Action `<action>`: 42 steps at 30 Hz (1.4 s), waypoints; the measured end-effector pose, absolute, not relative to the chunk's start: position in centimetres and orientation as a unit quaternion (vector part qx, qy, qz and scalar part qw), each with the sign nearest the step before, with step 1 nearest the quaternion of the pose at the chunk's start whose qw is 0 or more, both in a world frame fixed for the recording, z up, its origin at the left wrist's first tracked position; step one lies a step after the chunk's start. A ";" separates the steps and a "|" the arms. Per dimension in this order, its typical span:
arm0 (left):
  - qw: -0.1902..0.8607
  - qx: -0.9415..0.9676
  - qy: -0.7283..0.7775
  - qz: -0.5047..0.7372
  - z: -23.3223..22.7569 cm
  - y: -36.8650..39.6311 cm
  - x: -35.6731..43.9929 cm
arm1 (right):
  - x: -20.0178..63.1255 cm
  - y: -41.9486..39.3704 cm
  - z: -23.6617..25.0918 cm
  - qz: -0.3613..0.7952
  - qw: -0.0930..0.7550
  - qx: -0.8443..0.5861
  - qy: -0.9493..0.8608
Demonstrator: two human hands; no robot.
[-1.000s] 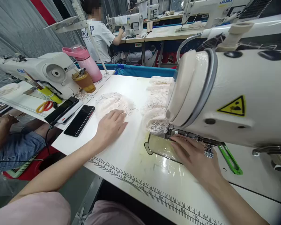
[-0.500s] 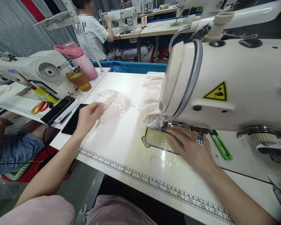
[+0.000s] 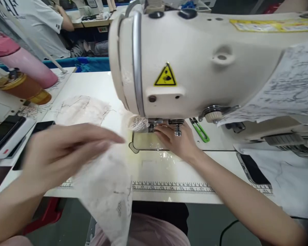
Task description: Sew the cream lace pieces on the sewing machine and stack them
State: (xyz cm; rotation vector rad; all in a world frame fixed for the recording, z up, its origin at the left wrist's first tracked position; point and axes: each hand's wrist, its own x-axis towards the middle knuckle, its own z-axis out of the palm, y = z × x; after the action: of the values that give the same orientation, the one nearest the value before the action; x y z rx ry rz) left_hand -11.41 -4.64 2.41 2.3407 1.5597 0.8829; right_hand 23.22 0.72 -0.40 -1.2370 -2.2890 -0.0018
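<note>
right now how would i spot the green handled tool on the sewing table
Start at the big cream sewing machine with the yellow warning triangle. Under its arm, just right of the right hand at the needle, lie the thread snips, the only bright green thing on the white table.

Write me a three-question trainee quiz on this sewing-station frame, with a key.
1. True or false: the right hand rests under the sewing machine head, by the presser foot.
2. What does the left hand lift off the table? A) a phone B) a pale lace piece C) scissors
3. Fill in: the ruler strip runs along the table's ____ edge.

Key: 1 true. 2 B, the lace piece, hanging below the blurred hand. 3 front (near).
</note>
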 end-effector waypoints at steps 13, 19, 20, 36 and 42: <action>-0.106 0.926 0.345 0.110 4.0 -4.0 1.6 | 23.2 -0.1 0.1 -0.018 0.248 -0.314 -0.916; -0.115 0.935 0.322 0.098 2.2 -4.7 1.8 | 23.1 -0.3 0.3 -0.037 0.195 -0.311 -0.930; -0.106 0.939 0.313 0.097 2.0 -4.3 1.9 | 23.2 -0.4 0.5 -0.048 0.171 -0.346 -0.921; -0.066 0.935 0.319 0.140 1.0 -0.4 1.0 | 24.0 -0.7 0.7 -0.179 0.164 -0.367 -0.898; -0.068 0.936 0.313 0.146 0.9 -0.1 0.9 | 23.6 -0.1 1.4 -0.117 0.168 -0.373 -0.905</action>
State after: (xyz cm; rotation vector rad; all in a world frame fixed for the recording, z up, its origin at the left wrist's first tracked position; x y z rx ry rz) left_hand 0.91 -0.05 0.93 3.0752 1.0283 0.4784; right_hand 23.57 -0.07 1.45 -1.0596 -2.5741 -0.3336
